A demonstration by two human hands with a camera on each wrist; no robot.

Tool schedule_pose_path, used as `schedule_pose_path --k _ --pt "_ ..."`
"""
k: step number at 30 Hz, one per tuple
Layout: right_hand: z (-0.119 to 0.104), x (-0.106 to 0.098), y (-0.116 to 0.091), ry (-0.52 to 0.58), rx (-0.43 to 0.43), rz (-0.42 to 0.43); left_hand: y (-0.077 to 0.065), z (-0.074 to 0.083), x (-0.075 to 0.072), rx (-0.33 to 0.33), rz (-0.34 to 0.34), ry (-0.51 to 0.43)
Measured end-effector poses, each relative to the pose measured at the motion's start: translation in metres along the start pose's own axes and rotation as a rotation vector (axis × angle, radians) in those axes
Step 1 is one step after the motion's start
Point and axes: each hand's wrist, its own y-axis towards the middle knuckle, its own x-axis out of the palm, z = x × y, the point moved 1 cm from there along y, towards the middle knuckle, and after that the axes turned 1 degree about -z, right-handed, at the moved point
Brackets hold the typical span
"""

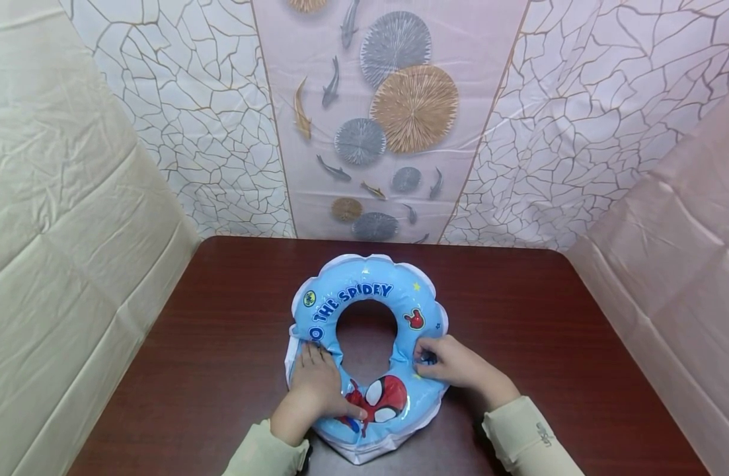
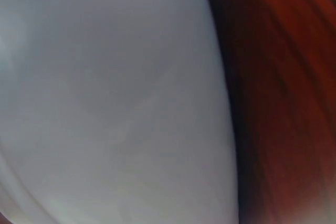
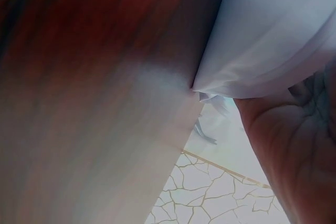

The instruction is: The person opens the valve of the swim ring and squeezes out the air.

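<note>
A light-blue inflatable swim ring point(image 1: 352, 272) with a red masked cartoon face and blue lettering lies on the table. Its pale rim is puckered. My left hand point(image 1: 313, 389) rests on the ring's lower left with fingers extended and thumb over the printed figure. On the right side, my right hand point(image 1: 456, 363) has its thumb and fingers curled together at the ring's surface, pinching it; the exact spot is hard to make out. The left wrist view is filled by the ring's whitish underside point(image 2: 126, 98). In the right wrist view, my palm point(image 3: 283, 150) is beside the ring's pale side point(image 3: 268, 30).
The dark red-brown table point(image 1: 221, 317) extends around the ring. Cream cloth walls point(image 1: 73, 218) flank it on both sides. A patterned cloth backdrop point(image 1: 221, 132) with fish and round motifs hangs behind the far edge.
</note>
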Motion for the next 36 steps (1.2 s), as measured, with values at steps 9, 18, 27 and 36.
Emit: schedule_pose_path --k 9,18,27,36 --pt "0.0 -0.0004 0.0002 0.001 0.001 0.002 0.0002 0.0001 0.0 -0.004 -0.003 0.013" --pt "-0.0025 -0.0013 0.0002 -0.003 0.006 0.002 0.0005 0.0 -0.0006 -0.003 -0.003 0.02" --pt "-0.0026 -0.0019 -0.0006 0.006 0.017 0.001 0.0018 0.0001 -0.0006 0.001 -0.008 0.036" --pt "-0.0026 -0.002 -0.0037 -0.035 -0.028 0.028 0.0034 0.0002 0.0013 -0.015 -0.005 0.078"
